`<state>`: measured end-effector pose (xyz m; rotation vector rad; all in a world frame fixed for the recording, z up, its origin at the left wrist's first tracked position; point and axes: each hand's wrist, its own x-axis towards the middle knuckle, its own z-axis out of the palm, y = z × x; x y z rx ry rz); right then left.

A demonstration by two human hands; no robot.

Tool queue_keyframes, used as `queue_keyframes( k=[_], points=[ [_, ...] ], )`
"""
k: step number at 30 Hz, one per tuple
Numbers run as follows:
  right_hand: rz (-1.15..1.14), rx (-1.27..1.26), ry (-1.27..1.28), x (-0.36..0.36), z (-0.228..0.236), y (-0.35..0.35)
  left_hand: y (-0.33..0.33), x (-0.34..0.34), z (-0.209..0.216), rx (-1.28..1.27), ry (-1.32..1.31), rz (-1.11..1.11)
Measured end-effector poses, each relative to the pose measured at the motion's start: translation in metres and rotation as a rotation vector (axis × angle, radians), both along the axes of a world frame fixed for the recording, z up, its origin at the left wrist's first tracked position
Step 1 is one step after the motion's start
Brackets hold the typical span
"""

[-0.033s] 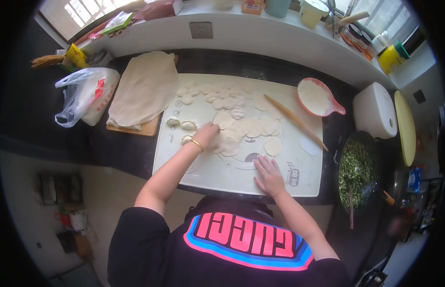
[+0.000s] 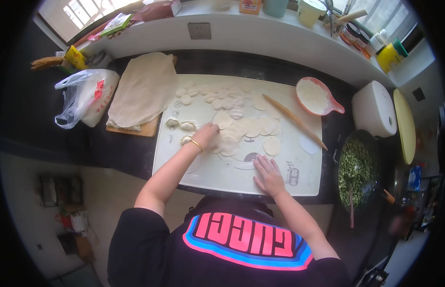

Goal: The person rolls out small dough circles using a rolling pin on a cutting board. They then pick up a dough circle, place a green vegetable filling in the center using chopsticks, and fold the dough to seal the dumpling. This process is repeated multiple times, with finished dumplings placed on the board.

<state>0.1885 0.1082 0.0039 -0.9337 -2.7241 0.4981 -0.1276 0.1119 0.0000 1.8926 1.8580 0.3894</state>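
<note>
My left hand (image 2: 207,137), with a gold bracelet at its wrist, is closed over the left edge of a group of overlapping round dough wrappers (image 2: 239,129). Its fingertips are curled down, and what they grip is hidden. Just left of it lie a few folded dumplings (image 2: 188,125). My right hand (image 2: 269,176) rests flat with fingers stretched out near the front of the pale mat (image 2: 217,177), holding nothing. A single wrapper (image 2: 271,146) lies beyond its fingertips. Small flattened dough pieces (image 2: 225,93) are scattered toward the back.
A wooden rolling pin (image 2: 296,122) slants across the mat's right side. Beyond it sits a pink-rimmed flour bowl (image 2: 314,95). At right stand a pan of chopped green filling (image 2: 356,167) and a white appliance (image 2: 374,110). Left are a dough sheet (image 2: 143,91) on a board and a plastic bag (image 2: 88,98).
</note>
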Motion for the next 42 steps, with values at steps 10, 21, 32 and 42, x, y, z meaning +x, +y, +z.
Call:
queue_keyframes(
  k=[10,21,32,42],
  points=[
    [0.002,0.030,-0.004,0.003,-0.009,-0.003,-0.015,0.011,0.011,-0.026,-0.056,0.025],
    [-0.620,-0.080,0.206,0.062,-0.004,0.016,-0.025,0.117,0.026,-0.260,-1.785,0.190],
    [-0.466,0.139,-0.253,0.302,0.153,0.019,-0.001,0.235,0.059,-0.615,-2.520,-0.215],
    [0.129,-0.002,-0.348,0.387,0.138,0.030,-0.006,0.340,0.072,-0.695,-2.474,0.083]
  ],
)
